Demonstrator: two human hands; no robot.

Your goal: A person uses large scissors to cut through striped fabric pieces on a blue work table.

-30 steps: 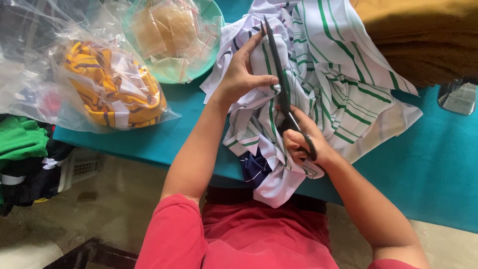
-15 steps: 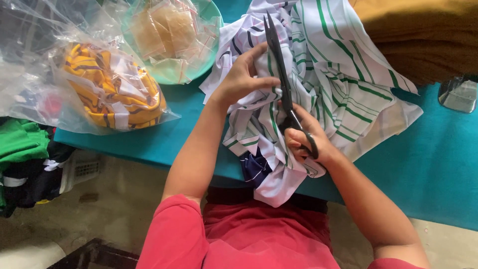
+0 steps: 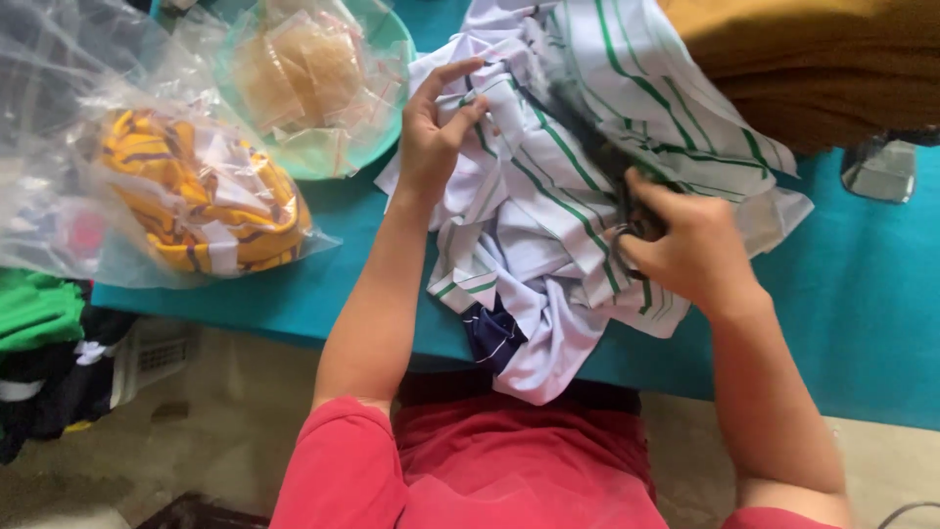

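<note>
While bunched on teal worktop [image 3: 862, 323], white green-striped fabric [image 3: 548, 216] pinched taut by left hand [image 3: 436, 132], apart from right hand [image 3: 685, 245] closed on dark scissors [image 3: 627, 196], blades laid into the cloth for cutting.

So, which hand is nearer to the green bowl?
Left. The left hand grips the striped cloth just beside the green bowl; the right hand is farther off, holding scissors.

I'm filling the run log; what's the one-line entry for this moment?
left hand: pinching striped cloth | right hand: holding scissors | surface: teal table
</note>
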